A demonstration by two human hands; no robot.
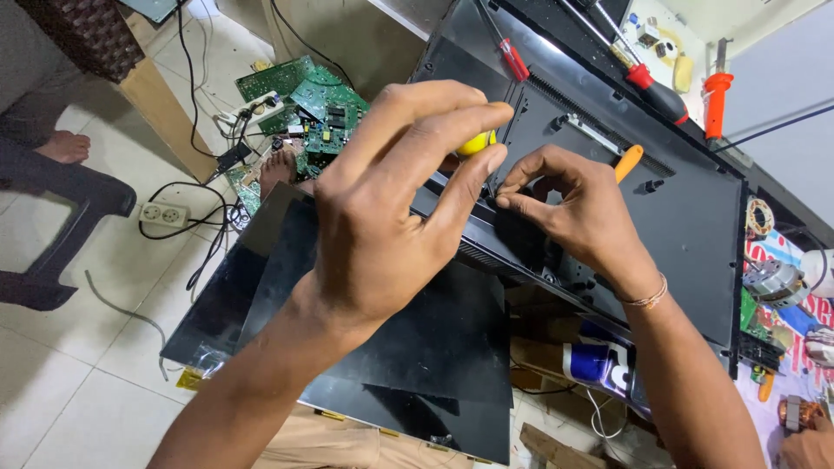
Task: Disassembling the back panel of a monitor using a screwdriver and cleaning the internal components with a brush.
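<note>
A yellow-handled screwdriver (476, 143) stands over the black back cover (695, 217) of a flat screen set, near the cover's lower left edge. The left hand (391, 208) closes its fingers (460, 113) around the yellow handle, hiding most of it; only a small yellow patch shows between thumb and forefinger. The right hand (578, 208) sits just beside it, thumb and forefinger pinched together on the cover where the tool's tip would be; whether they hold a screw cannot be told. A thin bracelet (647, 300) circles that wrist.

Behind the right hand an orange-handled tool (629, 161) lies on the cover. Farther up, a slim red-handled screwdriver (512, 59) and a thicker red-and-black one (656, 91) rest on it, with an orange tool (717, 91) at the far edge. Below the cover, a dark glossy panel (417, 347) leans across the person's lap.

On the tiled floor (78, 391) to the left lie green circuit boards (304, 100), black cables and a white power strip (165, 214). Another person's bare foot (61, 146) shows beside a dark plastic chair (61, 208). At the right, a small motor (773, 280) and coils lie on a patterned cloth, and another hand (808, 447) holds a copper-wound part (797, 412).
</note>
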